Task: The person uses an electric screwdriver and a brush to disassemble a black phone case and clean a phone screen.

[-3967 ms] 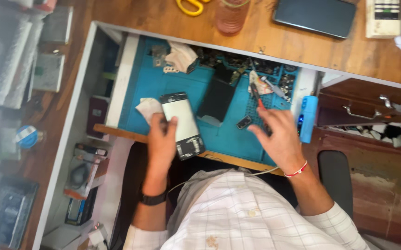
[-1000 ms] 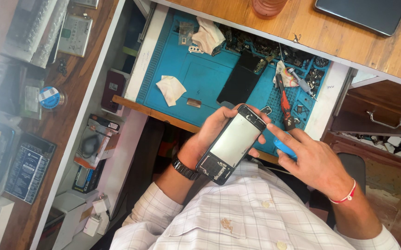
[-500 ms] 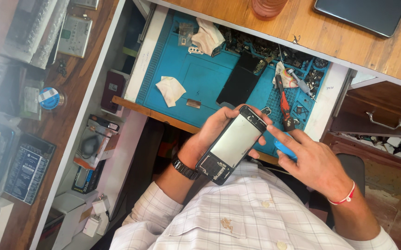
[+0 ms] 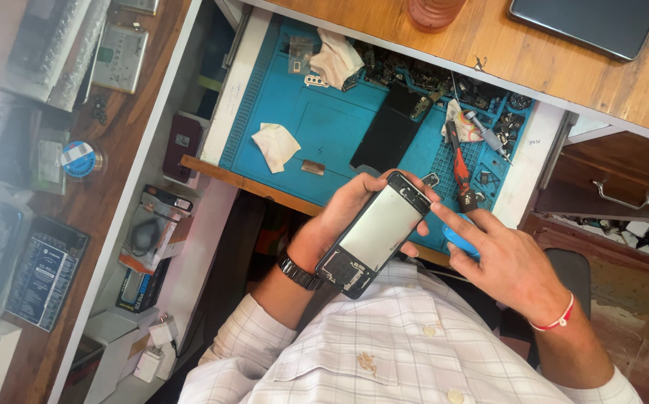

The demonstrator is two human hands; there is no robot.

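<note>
My left hand (image 4: pixel 339 217) grips an opened smartphone (image 4: pixel 373 233), back cover off, silver battery and circuit parts showing. It is held above my lap, near the front edge of a blue repair mat (image 4: pixel 317 120). My right hand (image 4: pixel 504 262) holds a small blue plastic pry tool (image 4: pixel 459 241), with the index finger stretched to the phone's upper right corner. A black phone panel (image 4: pixel 388 135) lies on the mat. A red-handled screwdriver (image 4: pixel 457 161) rests to its right among several small parts.
Two crumpled white tissues (image 4: pixel 276 144) lie on the mat. A wooden desk top (image 4: pixel 534 67) carries a dark tablet (image 4: pixel 586 22) and an orange cup (image 4: pixel 433 9). Boxes and chargers (image 4: pixel 145 247) crowd the left shelf. A drawer (image 4: pixel 624 187) stands open at the right.
Since four seconds ago the phone has come off the mat towards my lap, and my right hand has left the tools with the blue pry tool. The last second shows almost no movement.
</note>
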